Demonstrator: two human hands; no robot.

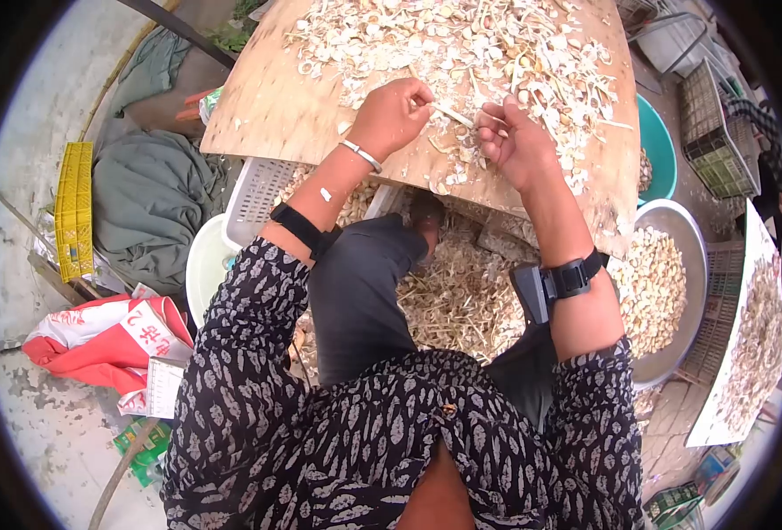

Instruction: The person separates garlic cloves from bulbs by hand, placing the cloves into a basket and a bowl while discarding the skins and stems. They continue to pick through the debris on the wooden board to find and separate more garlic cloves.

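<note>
Over the near part of a wooden board [263, 102], my left hand [393, 115] is closed in a pinch. A pale, thin garlic stalk [452, 115] runs from its fingertips toward my right hand [519, 141]. The right hand is turned partly palm up with curled fingers, close to the stalk's other end; what lies between them is too small to make out. Beyond and around both hands, garlic cloves, skins and dry stalks [462, 40] are scattered thickly over the board.
A metal basin [697, 265] of peeled-looking garlic cloves [652, 287] stands at right, below a teal basin [660, 141]. Under the board's left edge sits a white basket [254, 194]. Stalks and husks [462, 300] cover the ground between my legs. A yellow crate [74, 212] is far left.
</note>
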